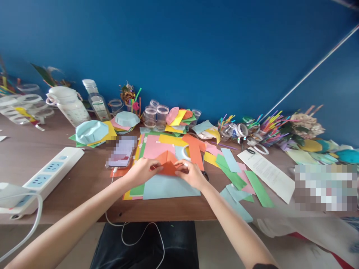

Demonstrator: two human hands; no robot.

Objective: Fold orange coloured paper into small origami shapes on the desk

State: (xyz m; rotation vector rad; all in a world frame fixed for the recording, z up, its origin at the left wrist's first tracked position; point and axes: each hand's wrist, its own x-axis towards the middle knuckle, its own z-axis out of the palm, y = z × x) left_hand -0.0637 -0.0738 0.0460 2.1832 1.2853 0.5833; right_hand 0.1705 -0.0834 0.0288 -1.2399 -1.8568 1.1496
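Observation:
Between my hands is a piece of orange paper (pixel 167 164) with a crease running down its middle. My left hand (pixel 147 169) pinches its left edge, and my right hand (pixel 191 172) grips the right edge between thumb and fingers. Beneath it lies a stack of coloured sheets, with a light blue sheet (pixel 168 188) nearest me and a pink sheet (pixel 154 145) farther back. A white ring, perhaps a roll of tape (pixel 185 152), sits just behind my right hand. Part of a black-handled object (pixel 206 175) shows beside that hand.
Left are a charging phone (pixel 122 151), a white power strip (pixel 53 172) and folded paper shapes (pixel 92 132). Paper scraps (pixel 231 172) and a printed sheet (pixel 267 173) lie to the right. Clear jars (pixel 156 116), a bottle (pixel 98 102) and colourful straws (pixel 272 127) line the wall.

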